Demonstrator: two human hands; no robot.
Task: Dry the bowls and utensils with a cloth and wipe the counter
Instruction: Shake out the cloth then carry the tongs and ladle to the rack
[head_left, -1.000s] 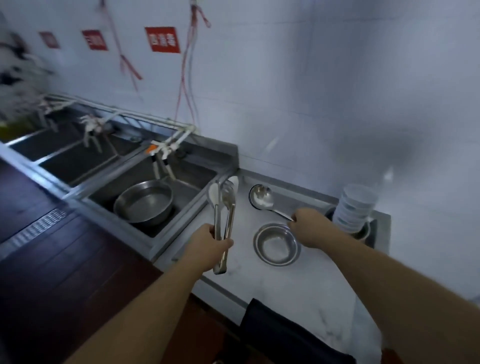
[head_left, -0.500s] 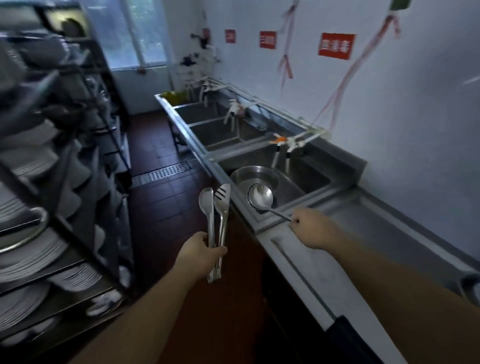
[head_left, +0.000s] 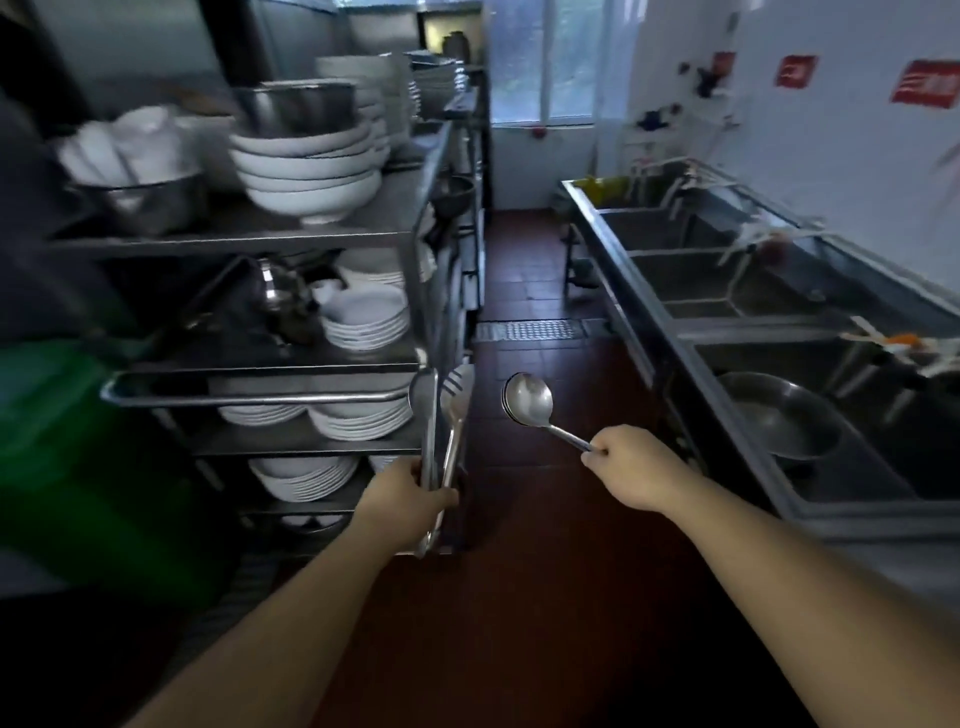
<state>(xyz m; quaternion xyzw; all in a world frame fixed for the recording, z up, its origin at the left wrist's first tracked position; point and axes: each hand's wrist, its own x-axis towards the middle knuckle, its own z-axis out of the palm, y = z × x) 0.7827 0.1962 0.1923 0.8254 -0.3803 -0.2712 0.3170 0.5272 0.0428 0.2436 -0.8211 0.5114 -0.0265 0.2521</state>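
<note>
My left hand (head_left: 410, 501) grips a pair of steel tongs (head_left: 451, 415) by the lower end, their spoon and fork tips pointing up in front of the rack. My right hand (head_left: 631, 465) holds a steel serving spoon (head_left: 529, 401) by its handle, bowl raised over the dark red floor. Both hands hang in the aisle between rack and sinks. A large steel bowl (head_left: 779, 415) lies in the nearest sink on the right. No cloth is in view.
A steel rack (head_left: 415, 249) on the left carries stacked white bowls (head_left: 311, 161) and plates (head_left: 363, 317). A row of steel sinks (head_left: 670, 270) with taps runs along the right wall. A floor drain (head_left: 527, 330) crosses the aisle. Something green (head_left: 47, 426) fills the lower left.
The view has swung left, from the counter and sinks to the aisle and rack. Both hands kept the tongs and spoon and came away from the counter, now over the floor.
</note>
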